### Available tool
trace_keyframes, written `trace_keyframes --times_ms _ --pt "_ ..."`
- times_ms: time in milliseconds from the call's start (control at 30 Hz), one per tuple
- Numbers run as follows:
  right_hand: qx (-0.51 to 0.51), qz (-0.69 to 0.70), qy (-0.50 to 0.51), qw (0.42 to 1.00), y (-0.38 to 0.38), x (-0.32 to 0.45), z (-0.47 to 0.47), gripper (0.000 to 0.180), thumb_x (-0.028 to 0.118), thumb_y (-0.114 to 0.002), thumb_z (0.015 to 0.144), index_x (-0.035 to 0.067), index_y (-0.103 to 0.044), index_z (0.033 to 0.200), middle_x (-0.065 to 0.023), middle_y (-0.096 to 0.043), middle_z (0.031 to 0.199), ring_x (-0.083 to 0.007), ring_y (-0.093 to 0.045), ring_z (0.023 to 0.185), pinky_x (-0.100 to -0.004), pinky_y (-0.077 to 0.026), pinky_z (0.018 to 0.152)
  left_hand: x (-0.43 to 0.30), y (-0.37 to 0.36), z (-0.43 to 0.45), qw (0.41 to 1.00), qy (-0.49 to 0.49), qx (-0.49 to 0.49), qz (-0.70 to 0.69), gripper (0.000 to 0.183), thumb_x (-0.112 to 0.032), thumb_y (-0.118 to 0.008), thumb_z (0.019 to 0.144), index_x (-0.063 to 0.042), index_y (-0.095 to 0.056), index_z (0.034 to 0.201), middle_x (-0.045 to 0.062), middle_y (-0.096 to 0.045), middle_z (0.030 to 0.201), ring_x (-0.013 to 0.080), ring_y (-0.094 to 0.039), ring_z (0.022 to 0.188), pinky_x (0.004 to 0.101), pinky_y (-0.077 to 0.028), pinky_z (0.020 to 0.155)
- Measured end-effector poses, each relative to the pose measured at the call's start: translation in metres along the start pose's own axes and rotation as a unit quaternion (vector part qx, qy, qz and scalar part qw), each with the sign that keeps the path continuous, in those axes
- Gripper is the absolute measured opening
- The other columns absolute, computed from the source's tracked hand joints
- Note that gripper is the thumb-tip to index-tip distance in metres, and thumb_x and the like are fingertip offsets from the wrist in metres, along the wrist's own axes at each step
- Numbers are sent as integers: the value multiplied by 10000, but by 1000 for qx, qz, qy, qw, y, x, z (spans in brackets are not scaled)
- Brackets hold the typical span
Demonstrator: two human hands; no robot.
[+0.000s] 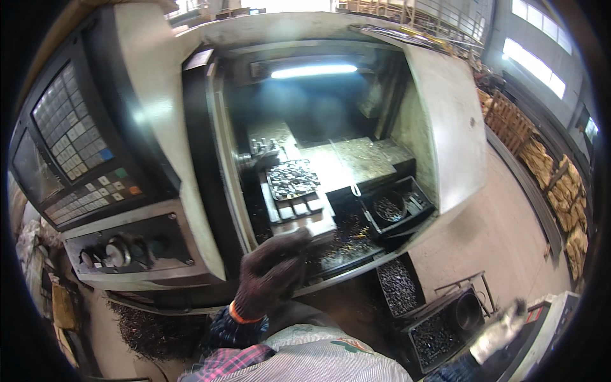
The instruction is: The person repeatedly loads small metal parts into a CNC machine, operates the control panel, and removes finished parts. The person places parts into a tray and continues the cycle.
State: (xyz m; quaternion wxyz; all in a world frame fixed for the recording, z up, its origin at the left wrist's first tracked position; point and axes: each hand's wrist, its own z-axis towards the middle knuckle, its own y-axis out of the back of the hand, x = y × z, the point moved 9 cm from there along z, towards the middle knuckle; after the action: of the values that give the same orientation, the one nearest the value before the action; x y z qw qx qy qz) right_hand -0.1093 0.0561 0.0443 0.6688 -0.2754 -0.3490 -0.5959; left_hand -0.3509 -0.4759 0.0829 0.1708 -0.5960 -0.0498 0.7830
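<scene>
My left hand [273,273] wears a dark knit glove with an orange cuff. It is raised before the open front of a CNC lathe [458,124], fingers bent; whether anything is in them is hidden. Beyond its fingertips, a tray of small metal parts [293,179] sits inside the machine, above a few pale blocks [300,208]. Far to the right, my right hand [500,329] in a pale, dark-tipped glove is blurred beside a dark panel with red marks [534,313]. Its grip is unclear.
A control panel [76,129] with keys and a dial [117,252] stands left. Inside the lathe, a black bin [398,205] holds a round container. Bins of small parts [397,286] [432,340] stand low at right. Dark metal chips [152,329] lie on the floor.
</scene>
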Motion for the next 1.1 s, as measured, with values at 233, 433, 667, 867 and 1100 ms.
trace_keyframes --times_ms 233,433,667,867,1100 --pt "361 226 -163 890 -295 71 -129 251 43 -680 931 -24 -659 1172 -40 -672 941 -102 -612 752 -243 -527 661 -93 121 -93 940 -182 -187 220 368 -95 -556 960 71 -589 1287 16 -534 613 63 -433 466 218 -348 432" --pt "608 188 -167 753 -429 149 -263 212 95 -714 923 7 -685 1113 -47 -693 890 -85 -631 736 -231 -528 652 -132 184 -150 649 -225 -375 623 402 -31 -491 971 64 -560 1355 -27 -551 759 28 -391 586 205 -317 508" --pt "739 147 19 657 -520 210 -360 326 283 -698 938 -13 -710 1074 -66 -707 859 -93 -629 691 -266 -515 640 -107 245 -173 724 -116 -524 433 428 61 -518 940 45 -571 1364 119 -643 1120 171 -560 961 294 -465 795" --pt "756 156 -86 630 -591 203 -401 271 194 -682 929 -9 -704 1107 -45 -684 868 -82 -591 701 -249 -497 640 -111 218 -158 707 -138 -562 405 406 -6 -525 982 60 -544 1382 202 -634 1281 279 -643 1118 373 -530 914" --pt "729 172 -40 662 -650 196 -413 298 254 -675 938 -23 -715 1042 -61 -681 880 -131 -588 766 -304 -474 680 -125 201 -144 611 -66 -536 579 349 -50 -624 966 48 -629 1301 209 -666 1277 289 -669 1131 379 -537 944"
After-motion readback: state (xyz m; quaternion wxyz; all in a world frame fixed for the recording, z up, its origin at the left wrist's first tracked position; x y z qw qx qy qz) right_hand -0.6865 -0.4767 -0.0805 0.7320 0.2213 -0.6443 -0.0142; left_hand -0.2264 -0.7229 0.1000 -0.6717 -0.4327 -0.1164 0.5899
